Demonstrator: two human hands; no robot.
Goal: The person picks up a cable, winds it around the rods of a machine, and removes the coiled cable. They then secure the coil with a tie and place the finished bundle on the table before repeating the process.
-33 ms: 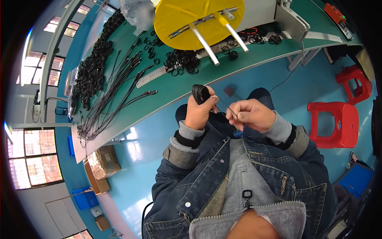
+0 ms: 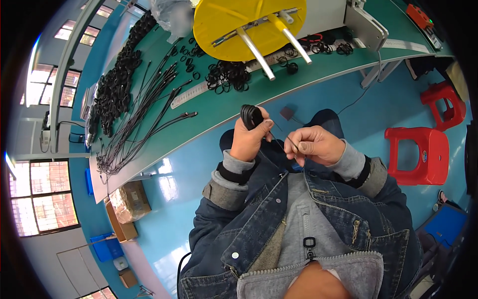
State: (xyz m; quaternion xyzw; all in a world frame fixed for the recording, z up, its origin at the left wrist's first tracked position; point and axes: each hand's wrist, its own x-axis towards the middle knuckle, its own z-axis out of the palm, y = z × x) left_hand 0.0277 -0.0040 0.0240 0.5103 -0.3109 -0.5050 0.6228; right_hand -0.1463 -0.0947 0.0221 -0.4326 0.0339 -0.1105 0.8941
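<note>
Coiling a black cable above the lap, beside the green desk.

Nothing has visibly shifted since the earlier frame: both hands stay raised over the knees in the same pose. The long green desk point(image 2: 199, 122) carries a yellow reel point(image 2: 234, 25) with white pegs, a row of straight black cables point(image 2: 144, 107), a heap of coiled ones point(image 2: 117, 82) and loose black rings point(image 2: 226, 77). Two red stools point(image 2: 416, 149) stand on the blue floor point(image 2: 164, 199) to the right. The left hand point(image 2: 249, 139) is clenched around a small black cable coil point(image 2: 250, 116); the right hand point(image 2: 316, 145) pinches the cable's thin free end point(image 2: 291, 145), just beside it.
</note>
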